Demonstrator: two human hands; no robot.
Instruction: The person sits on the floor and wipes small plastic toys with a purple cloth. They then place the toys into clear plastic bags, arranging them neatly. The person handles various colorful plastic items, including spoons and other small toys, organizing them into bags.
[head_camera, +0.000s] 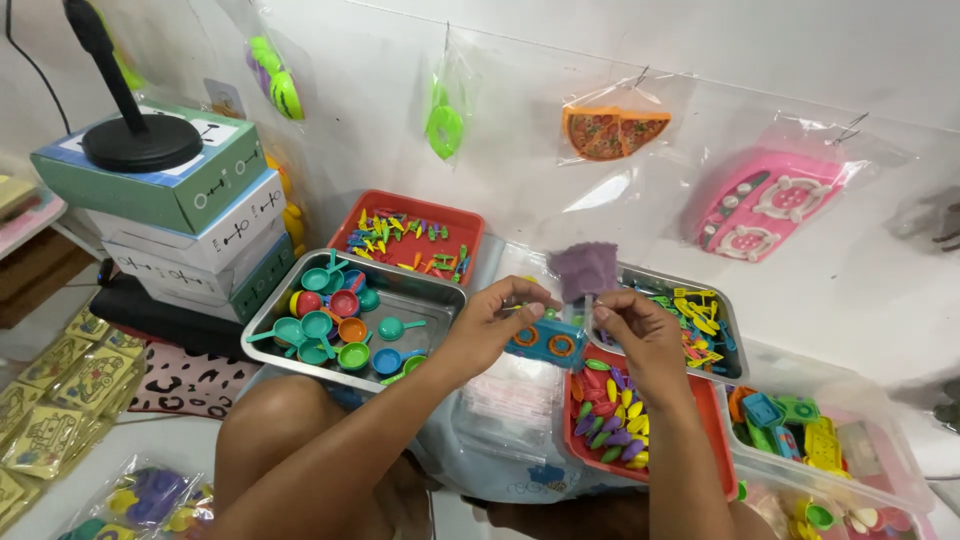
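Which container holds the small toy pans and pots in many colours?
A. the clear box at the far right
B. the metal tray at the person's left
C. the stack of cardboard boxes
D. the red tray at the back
B: the small toy pans, teal, red, orange and blue, lie in the metal tray to the left of the left hand, while the red tray behind it holds thin coloured utensils.

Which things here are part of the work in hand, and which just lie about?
In hand: left hand, right hand, blue toy stove, clear bag.
Lying about: steel tray of toy pans, stacked boxes, pink toy stove on the wall, pizza toy.
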